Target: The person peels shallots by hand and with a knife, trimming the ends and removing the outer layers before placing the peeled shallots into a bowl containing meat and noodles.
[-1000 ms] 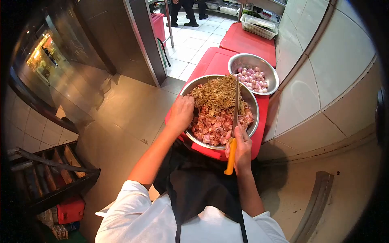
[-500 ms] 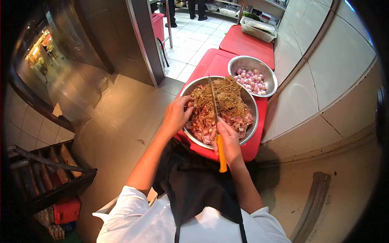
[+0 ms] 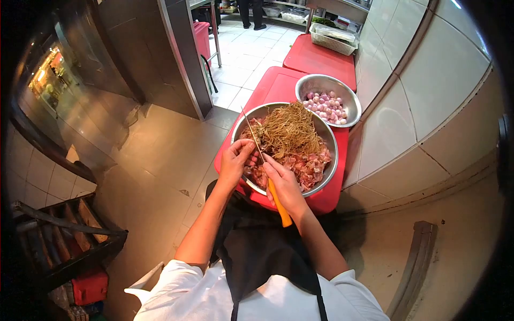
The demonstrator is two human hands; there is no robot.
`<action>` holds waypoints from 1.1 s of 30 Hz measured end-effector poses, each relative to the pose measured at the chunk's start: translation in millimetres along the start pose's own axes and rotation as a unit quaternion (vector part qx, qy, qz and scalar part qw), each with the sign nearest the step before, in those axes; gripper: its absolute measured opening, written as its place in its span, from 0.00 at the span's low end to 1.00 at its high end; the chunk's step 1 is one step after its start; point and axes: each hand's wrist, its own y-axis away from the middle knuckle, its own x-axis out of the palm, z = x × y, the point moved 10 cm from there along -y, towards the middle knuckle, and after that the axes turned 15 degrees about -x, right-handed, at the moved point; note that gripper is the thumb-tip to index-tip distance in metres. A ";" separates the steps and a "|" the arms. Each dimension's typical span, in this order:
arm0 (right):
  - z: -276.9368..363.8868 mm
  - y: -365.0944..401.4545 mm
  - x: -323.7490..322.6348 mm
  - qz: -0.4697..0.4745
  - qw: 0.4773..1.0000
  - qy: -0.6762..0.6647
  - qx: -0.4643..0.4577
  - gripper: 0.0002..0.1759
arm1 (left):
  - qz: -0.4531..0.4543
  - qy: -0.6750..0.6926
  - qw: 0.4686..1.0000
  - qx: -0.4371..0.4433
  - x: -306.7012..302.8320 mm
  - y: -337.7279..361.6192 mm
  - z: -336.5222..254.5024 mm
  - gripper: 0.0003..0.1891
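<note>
My right hand (image 3: 284,184) is wrapped round the yellow handle of a knife (image 3: 273,191), its thin blade pointing up and left over a large metal bowl (image 3: 336,155). Close against the blade, my left hand (image 3: 237,162) is closed, its fingertips pinching a small shallot that is mostly hidden. Pinkish shallots and skins (image 3: 308,167) fill the bowl, topped by a heap of brown, stringy strands (image 3: 292,128). Behind it, a smaller metal bowl (image 3: 350,96) contains peeled pink-white shallots (image 3: 326,107).
Both bowls stand on a red lidded container (image 3: 267,85), with another red container (image 3: 321,59) behind it carrying a white basket (image 3: 332,43). A tiled wall (image 3: 391,112) runs along the right. A person's legs (image 3: 251,13) show far back. A dark slotted rack (image 3: 64,230) is at lower left.
The knife has swung left, its tip now over the bowl's left side near my left hand. My right hand has moved left, bringing both hands together.
</note>
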 end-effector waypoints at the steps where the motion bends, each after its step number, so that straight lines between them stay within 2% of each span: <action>1: -0.7 -0.5 0.0 0.003 1.000 0.000 0.001 0.28 | -0.005 0.000 1.000 0.010 -1.5 -0.2 -0.8 0.12; 4: 0.6 -1.8 0.0 0.010 1.000 0.006 -0.001 0.28 | -0.034 -0.023 0.999 0.035 -6.1 0.4 -5.2 0.12; 10: -6.0 -0.1 -3.5 0.009 0.999 0.041 0.003 0.27 | -0.053 0.028 0.995 0.084 -7.7 6.6 -9.4 0.10; 16: -2.8 -3.0 0.7 0.010 0.997 0.077 -0.001 0.25 | -0.055 0.017 0.994 0.091 -8.4 10.8 -7.3 0.06; 18: -1.2 -4.1 1.3 0.008 0.995 0.095 -0.002 0.22 | -0.080 -0.006 0.991 0.104 -9.9 13.6 -8.1 0.06; 24: -8.7 -11.4 -2.1 0.002 0.996 0.083 -0.015 0.25 | -0.109 -0.079 0.981 0.137 -8.5 17.1 -8.2 0.06; 28: -12.5 -17.0 -4.4 -0.022 0.999 0.045 0.004 0.23 | -0.094 -0.089 0.985 0.111 -4.4 18.0 -3.4 0.06; 30: -28.3 -25.8 -15.8 -0.050 0.998 0.019 0.014 0.23 | -0.066 -0.104 0.984 0.127 11.5 30.7 -6.7 0.07; 31: -36.2 -26.6 -21.0 -0.057 0.996 -0.034 0.057 0.24 | -0.060 -0.107 0.984 0.130 19.3 37.0 -8.8 0.07; 33: -32.3 -23.5 -24.6 -0.061 0.991 -0.106 0.061 0.25 | -0.051 -0.120 0.981 0.142 25.5 43.5 -17.6 0.08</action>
